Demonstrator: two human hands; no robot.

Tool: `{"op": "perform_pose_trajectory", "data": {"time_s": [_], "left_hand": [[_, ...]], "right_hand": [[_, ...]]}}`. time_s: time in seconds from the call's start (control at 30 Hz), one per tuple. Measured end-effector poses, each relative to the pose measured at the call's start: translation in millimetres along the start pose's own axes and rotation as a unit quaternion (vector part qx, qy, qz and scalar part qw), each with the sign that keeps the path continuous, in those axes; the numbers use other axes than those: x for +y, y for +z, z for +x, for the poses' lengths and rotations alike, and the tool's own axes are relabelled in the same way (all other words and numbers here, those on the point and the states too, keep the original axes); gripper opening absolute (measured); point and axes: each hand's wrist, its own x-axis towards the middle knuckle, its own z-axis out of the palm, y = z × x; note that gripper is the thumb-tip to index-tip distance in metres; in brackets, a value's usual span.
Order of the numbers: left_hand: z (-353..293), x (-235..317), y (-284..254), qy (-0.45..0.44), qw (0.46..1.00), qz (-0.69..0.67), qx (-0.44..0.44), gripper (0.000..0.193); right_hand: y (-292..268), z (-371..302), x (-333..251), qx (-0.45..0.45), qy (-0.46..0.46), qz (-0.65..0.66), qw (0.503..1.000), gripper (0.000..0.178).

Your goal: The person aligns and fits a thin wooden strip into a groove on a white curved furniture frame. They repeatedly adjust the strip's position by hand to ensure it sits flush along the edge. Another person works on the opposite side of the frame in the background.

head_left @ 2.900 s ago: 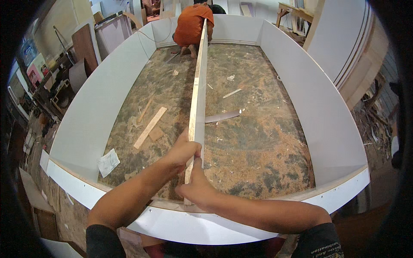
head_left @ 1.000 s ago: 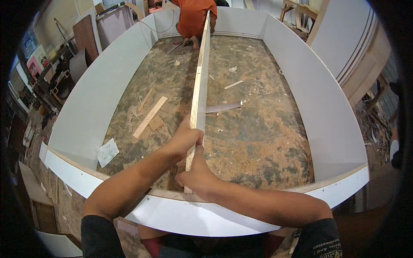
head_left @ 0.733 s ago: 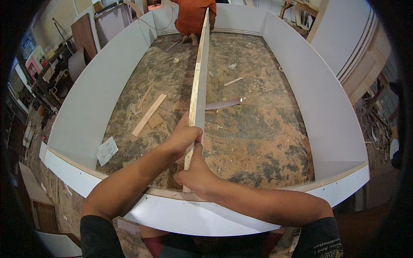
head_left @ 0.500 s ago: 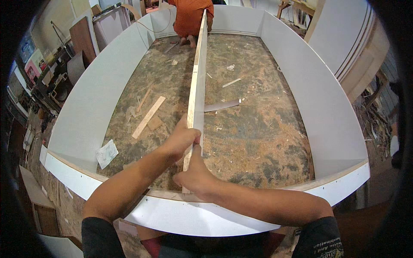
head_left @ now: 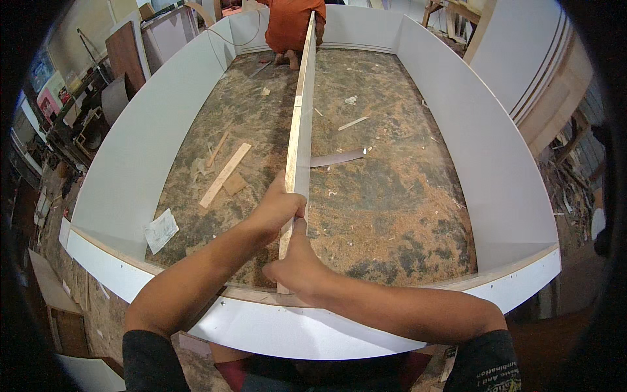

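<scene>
A long divider board (head_left: 302,130) with a pale wooden top edge and a white side stands upright on its edge. It runs from the near panel up to the far end of a large white frame (head_left: 281,330). My left hand (head_left: 281,208) is closed over the board from its left side, thumb across the top edge. Just nearer to me, my right hand (head_left: 297,264) grips the same board close to its near end, crossing over it. The fingers on the board's far faces are partly hidden.
At the far end a person in an orange shirt (head_left: 287,26) crouches beside the board. Wood strips (head_left: 225,175), a paper sheet (head_left: 160,230) and a dark curved strip (head_left: 337,158) lie on the dirty floor inside the frame. Panels (head_left: 124,59) lean at the far left.
Both hands keep their hold on the divider board. The view has shifted very slightly; the person at the far end has barely moved.
</scene>
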Motion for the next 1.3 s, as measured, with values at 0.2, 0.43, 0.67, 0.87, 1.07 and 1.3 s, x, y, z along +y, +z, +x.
{"op": "perform_pose_trajectory", "data": {"time_s": [0.2,0.43,0.67,0.87,1.07,1.3], "left_hand": [[-2,1,0,0.015,1.000,-0.002,0.004,0.086],[-4,2,1,-0.010,1.000,-0.011,0.004,0.081],[-3,2,2,0.007,1.000,-0.018,0.010,0.080],[-4,2,3,0.007,1.000,-0.009,0.014,0.083],[-4,3,2,0.004,1.000,-0.004,0.018,0.084],[-2,0,1,-0.003,1.000,-0.008,0.018,0.082]], "right_hand": [[-3,-1,-5,-0.013,-0.004,0.005,1.000,0.125],[-3,-5,-6,-0.008,-0.009,-0.003,1.000,0.125],[-3,-3,-8,-0.018,0.001,0.020,1.000,0.126],[-2,-4,-5,-0.015,0.000,0.025,1.000,0.128],[-1,-2,-6,-0.005,0.000,-0.020,1.000,0.127],[-5,-8,-11,-0.021,0.021,0.013,0.999,0.128]]}}
